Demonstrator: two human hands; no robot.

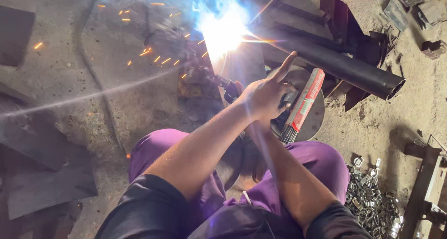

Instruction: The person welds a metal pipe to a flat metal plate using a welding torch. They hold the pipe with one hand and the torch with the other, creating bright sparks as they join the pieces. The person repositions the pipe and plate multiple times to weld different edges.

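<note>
My left hand lies in the middle of the view over my right hand, its index finger stretched up and the other fingers curled. My right hand is almost fully hidden beneath it; only its forearm shows. A dark welding holder sticks out from under the hands toward a blinding white-blue arc on an upright metal plate. Orange sparks fly off to the left. A red and grey packet of welding rods lies just right of the hands on a round metal disc.
A long black pipe lies across the upper right. A heap of small metal clamps sits by my right knee, beside a steel frame. Dark metal sheets lie at the left, scrap pieces at top right.
</note>
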